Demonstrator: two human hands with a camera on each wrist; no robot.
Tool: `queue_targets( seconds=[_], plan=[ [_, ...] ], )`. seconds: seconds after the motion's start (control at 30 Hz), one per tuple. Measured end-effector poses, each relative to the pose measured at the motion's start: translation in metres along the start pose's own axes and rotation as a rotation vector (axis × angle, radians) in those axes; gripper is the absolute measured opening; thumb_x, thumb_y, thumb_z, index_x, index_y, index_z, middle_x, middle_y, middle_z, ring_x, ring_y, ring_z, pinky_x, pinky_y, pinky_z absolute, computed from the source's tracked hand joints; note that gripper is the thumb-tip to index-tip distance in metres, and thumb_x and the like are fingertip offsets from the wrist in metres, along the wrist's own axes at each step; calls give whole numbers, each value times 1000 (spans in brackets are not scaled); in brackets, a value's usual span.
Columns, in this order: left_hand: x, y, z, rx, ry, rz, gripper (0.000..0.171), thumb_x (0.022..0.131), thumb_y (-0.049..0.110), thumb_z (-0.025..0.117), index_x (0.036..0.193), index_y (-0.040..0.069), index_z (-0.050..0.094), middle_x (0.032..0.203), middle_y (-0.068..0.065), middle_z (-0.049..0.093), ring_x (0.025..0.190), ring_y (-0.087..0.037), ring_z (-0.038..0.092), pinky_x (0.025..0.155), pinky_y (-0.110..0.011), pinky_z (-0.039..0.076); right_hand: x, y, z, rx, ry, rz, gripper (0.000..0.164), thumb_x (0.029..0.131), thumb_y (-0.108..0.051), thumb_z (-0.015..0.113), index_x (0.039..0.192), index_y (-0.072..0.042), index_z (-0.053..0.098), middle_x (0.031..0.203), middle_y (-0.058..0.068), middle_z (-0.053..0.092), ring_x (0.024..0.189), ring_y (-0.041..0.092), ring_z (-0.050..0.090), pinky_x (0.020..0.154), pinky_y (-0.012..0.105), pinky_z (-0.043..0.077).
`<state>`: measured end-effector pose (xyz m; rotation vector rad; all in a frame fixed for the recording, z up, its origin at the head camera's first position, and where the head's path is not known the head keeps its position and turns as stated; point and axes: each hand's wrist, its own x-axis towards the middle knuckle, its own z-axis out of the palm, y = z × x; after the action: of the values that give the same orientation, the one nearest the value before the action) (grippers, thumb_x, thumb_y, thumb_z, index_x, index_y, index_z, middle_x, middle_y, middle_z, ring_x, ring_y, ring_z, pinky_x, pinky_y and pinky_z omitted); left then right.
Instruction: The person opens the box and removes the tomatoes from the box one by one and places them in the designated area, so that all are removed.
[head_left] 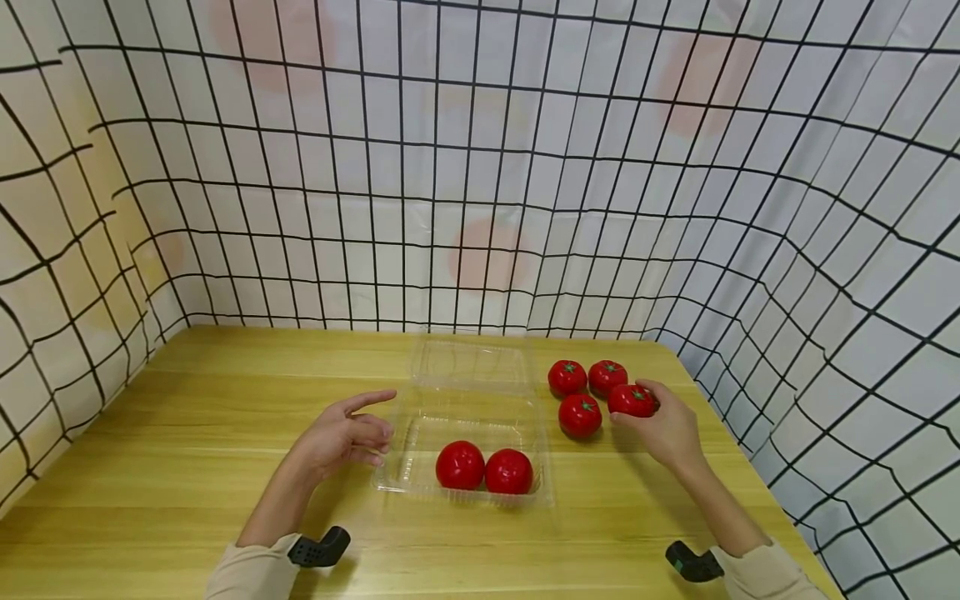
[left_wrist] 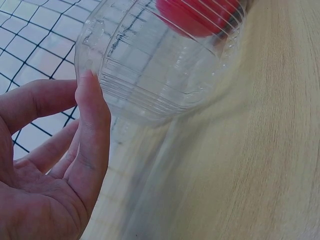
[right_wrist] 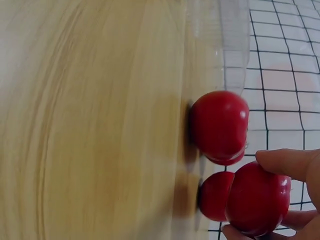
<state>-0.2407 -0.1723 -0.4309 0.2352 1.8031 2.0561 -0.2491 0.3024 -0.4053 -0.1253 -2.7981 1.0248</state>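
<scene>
My right hand [head_left: 671,427] grips a red tomato [head_left: 632,401] between thumb and fingers. In the right wrist view the held tomato [right_wrist: 257,198] overlaps another one behind it. Three more tomatoes [head_left: 580,416] sit close by on the table. A clear plastic clamshell container [head_left: 420,433] lies with its lid back, holding two tomatoes [head_left: 460,465] along its near side. At its left rim is my left hand [head_left: 348,433], index finger extended and the others loosely bent. In the left wrist view the thumb [left_wrist: 92,107] meets the container's edge; whether it presses there I cannot tell.
The container's transparent lid [head_left: 471,364] lies flat toward the back of the wooden table [head_left: 225,417]. White walls with a black grid [head_left: 487,192] enclose the table at the back and both sides.
</scene>
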Motion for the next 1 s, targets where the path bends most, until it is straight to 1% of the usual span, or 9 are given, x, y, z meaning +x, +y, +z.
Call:
queue_targets(
  seconds=[0.23, 0.4, 0.53, 0.8, 1.0],
  plan=[
    [0, -1, 0, -9, 0, 0, 75, 93, -4, 62, 159, 0, 26, 92, -7, 71, 74, -14, 69, 65, -29, 63, 2, 9, 1, -24, -34, 6, 78, 88, -31, 78, 149, 3, 42, 144, 32, 50, 127, 49, 50, 102, 63, 49],
    [0, -1, 0, -18, -7, 1, 76, 93, -4, 63, 159, 1, 26, 93, -7, 72, 75, -15, 69, 65, -29, 63, 4, 17, 5, -43, -49, 18, 80, 87, -34, 79, 148, 4, 43, 144, 33, 49, 126, 49, 49, 103, 63, 48],
    [0, -1, 0, -15, -8, 2, 76, 93, -4, 63, 159, 1, 26, 93, -7, 72, 76, -15, 69, 65, -29, 63, 5, 22, 8, -52, -59, 25, 80, 86, -35, 79, 146, 4, 44, 140, 33, 51, 123, 49, 51, 101, 62, 49],
    [0, 0, 1, 2, 7, -1, 75, 93, -4, 63, 159, 1, 27, 93, -8, 70, 76, -16, 69, 65, -29, 63, 6, 23, 11, -52, -75, 47, 78, 87, -34, 78, 145, 5, 44, 136, 33, 53, 120, 47, 52, 98, 60, 51],
    [0, 0, 1, 2, 7, -3, 75, 93, -3, 64, 159, 1, 27, 94, -8, 70, 76, -16, 68, 65, -30, 63, 7, 24, 14, -56, -76, 31, 78, 86, -35, 79, 144, 3, 45, 135, 33, 54, 120, 47, 53, 98, 61, 51]
  ],
)
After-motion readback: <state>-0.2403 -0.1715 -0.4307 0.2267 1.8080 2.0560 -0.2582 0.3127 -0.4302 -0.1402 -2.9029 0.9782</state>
